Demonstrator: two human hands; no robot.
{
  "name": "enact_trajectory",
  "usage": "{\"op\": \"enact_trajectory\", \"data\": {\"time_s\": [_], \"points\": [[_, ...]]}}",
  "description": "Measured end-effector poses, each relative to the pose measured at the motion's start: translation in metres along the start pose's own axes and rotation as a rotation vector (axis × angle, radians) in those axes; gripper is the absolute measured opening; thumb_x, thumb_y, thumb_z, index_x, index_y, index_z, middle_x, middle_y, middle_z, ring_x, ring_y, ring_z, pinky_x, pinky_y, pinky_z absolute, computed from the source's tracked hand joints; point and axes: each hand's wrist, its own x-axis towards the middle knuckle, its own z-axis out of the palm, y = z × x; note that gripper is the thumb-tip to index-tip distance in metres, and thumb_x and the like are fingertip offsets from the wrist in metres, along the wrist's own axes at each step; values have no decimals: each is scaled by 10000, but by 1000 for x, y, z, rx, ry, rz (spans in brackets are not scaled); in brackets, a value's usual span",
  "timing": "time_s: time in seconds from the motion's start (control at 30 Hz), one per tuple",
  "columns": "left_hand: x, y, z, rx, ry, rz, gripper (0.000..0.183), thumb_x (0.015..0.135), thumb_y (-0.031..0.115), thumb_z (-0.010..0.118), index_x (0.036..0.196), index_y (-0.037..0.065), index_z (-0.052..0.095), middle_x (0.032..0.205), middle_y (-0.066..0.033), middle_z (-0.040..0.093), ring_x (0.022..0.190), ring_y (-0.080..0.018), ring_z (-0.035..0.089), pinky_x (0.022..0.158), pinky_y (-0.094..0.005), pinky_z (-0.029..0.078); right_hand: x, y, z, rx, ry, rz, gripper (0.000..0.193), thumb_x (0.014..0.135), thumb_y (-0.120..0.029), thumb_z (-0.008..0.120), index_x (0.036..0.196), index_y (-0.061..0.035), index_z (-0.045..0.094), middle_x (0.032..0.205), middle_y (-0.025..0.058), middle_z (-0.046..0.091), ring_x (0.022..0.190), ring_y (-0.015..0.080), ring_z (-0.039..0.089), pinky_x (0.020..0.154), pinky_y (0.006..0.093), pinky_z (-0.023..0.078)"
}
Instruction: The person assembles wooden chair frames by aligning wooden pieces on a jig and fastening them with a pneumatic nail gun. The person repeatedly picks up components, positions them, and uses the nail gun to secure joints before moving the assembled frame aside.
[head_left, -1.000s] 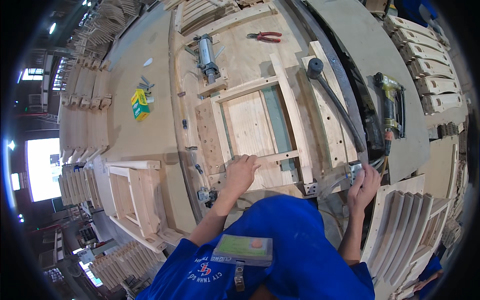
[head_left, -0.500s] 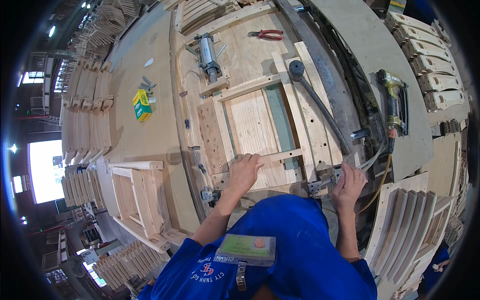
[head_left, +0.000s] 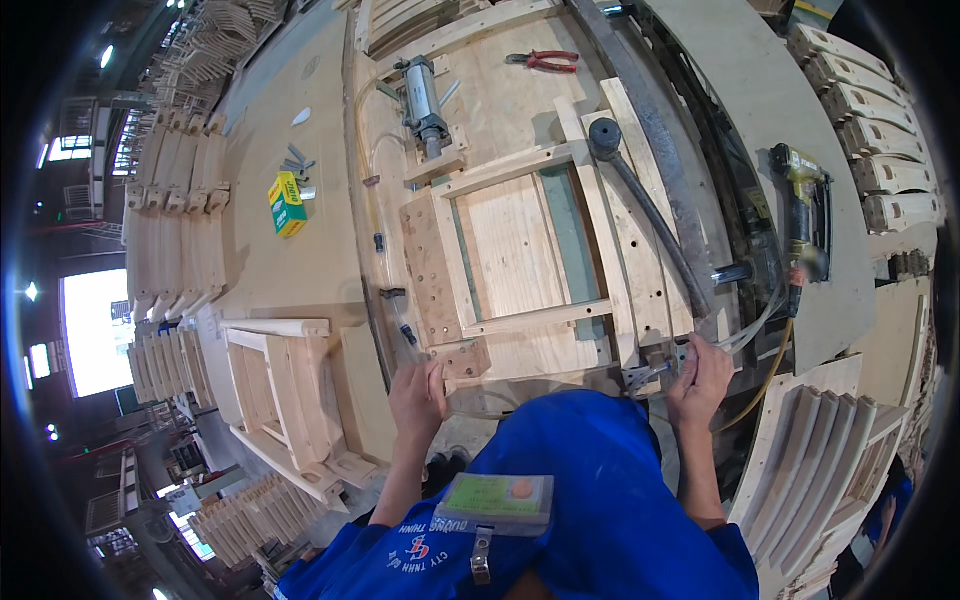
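Note:
My left hand [head_left: 418, 393] is closed at the jig's near left corner, fingers curled over the spot where a small air valve sat a moment before; the hand hides it. At the near right corner, my right hand [head_left: 699, 384] pinches a small metal air valve [head_left: 655, 374], partly hidden by the fingers. Between the hands, a rectangular wooden frame [head_left: 540, 318] lies in the jig, against a drilled wooden block [head_left: 428, 268] on the left and a long wooden rail [head_left: 597, 215] on the right. Beyond its far left corner is an air cylinder [head_left: 423, 105].
A black-headed mallet [head_left: 650, 210] lies along the right rail, red-handled pliers [head_left: 545, 62] farther back. A nail gun [head_left: 803, 200] with a hose rests at right. Left are a yellow-green box [head_left: 287, 205], an assembled wooden frame [head_left: 280, 400] and stacked wooden parts [head_left: 170, 220].
My left hand has left the frame's near rail and moved left and nearer to the jig's corner, closing there. My right hand stays at the right valve. The view has shifted slightly.

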Motion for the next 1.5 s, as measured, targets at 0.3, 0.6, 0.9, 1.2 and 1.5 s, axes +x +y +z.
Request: {"op": "enact_trajectory", "data": {"time_s": [0.3, 0.6, 0.9, 1.2, 1.5], "points": [[-54, 16, 13, -668, 326, -659, 288, 1128, 246, 590, 1044, 2, 716, 715, -43, 702, 627, -92, 603, 617, -269, 488, -2, 1, 0, 20, -12, 20, 245, 956, 3, 646, 1190, -26, 711, 1067, 154, 717, 1001, 361, 655, 919, 455, 473], [7, -8, 47, -889, 597, -686, 394, 1170, 307, 495, 940, 33, 660, 583, 42, 490, 473, -23, 385, 441, -233, 281, 1, -4, 0, 56, -2, 2, 210, 988, 10, 618, 1179, -4, 704, 1003, 164, 695, 944, 361, 651, 877, 443, 491], [-45, -4, 38, -1053, 553, -759, 359, 1164, 291, 503, 938, 40, 624, 614, 51, 458, 494, -29, 381, 453, -238, 299, 0, 1, -1, 15, -18, 0, 228, 962, 6, 638, 1177, -19, 708, 1021, 161, 701, 953, 368, 645, 870, 455, 479], [-79, 8, 28, -334, 355, -641, 146, 1099, 101, 609, 1052, -25, 666, 807, -41, 675, 712, -99, 631, 676, -263, 530, 0, 0, 0, 29, -1, 32, 244, 963, -2, 638, 1194, -21, 713, 1049, 158, 706, 988, 364, 651, 898, 452, 487], [-70, -11, 21, -558, 213, -891, 191, 1109, 159, 614, 1024, -2, 671, 861, -61, 735, 713, -68, 655, 530, -236, 505, 2, 2, -1, 33, -31, 18, 237, 961, -7, 639, 1186, -15, 714, 1057, 163, 706, 999, 365, 654, 913, 449, 488]]}}
